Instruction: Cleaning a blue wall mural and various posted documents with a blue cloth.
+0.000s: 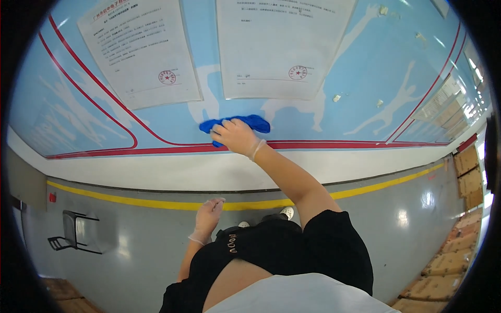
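My right hand (237,136), in a thin clear glove, presses a bunched blue cloth (257,123) against the light-blue wall panel (172,122). Its fingers curl over the cloth, just above the panel's red bottom stripe (313,145). Lower down, my left hand (209,216) hangs in front of my body, also in a clear glove. Its fingers are curled together, with nothing visible in them. Over the cloth, two printed sheets, a left one (143,57) and a right one (271,47), are fixed to the panel.
White athlete silhouettes (394,104) and small whitish patches (336,98) mark the panel. A yellow line (156,203) runs along the grey floor (365,224) near the wall. At left lies or stands a black chair (75,229). Cardboard boxes (443,261) are stacked along the right.
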Available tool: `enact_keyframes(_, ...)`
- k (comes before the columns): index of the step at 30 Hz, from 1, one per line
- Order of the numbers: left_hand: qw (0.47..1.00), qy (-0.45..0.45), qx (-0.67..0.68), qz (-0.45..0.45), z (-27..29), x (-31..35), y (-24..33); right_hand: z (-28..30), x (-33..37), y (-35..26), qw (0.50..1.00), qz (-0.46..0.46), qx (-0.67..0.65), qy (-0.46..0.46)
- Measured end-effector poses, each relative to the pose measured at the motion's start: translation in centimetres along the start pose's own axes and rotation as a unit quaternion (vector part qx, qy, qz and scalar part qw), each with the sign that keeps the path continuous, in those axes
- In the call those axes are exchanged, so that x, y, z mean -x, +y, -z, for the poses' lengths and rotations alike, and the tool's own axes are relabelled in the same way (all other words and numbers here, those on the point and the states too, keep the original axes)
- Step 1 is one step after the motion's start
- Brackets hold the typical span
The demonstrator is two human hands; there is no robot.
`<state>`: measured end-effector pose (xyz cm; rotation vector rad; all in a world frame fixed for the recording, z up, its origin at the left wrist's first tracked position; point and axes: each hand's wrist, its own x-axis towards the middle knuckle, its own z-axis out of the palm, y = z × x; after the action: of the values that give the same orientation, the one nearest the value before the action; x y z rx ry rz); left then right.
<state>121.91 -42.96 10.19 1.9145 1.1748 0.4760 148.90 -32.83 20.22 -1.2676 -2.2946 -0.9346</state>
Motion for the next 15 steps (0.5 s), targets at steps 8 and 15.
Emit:
enact_keyframes(8,0.998,0.012,0.037,0.040,0.4,0.9,-3.7,3.7,12.8,3.3,0.982,-0.078,-0.001,-0.174)
enact_keyframes(15,0.997,0.048,0.025,0.062,0.8,-0.4,-1.7,14.8,17.3,10.7,0.879,-0.416,-0.037,0.230)
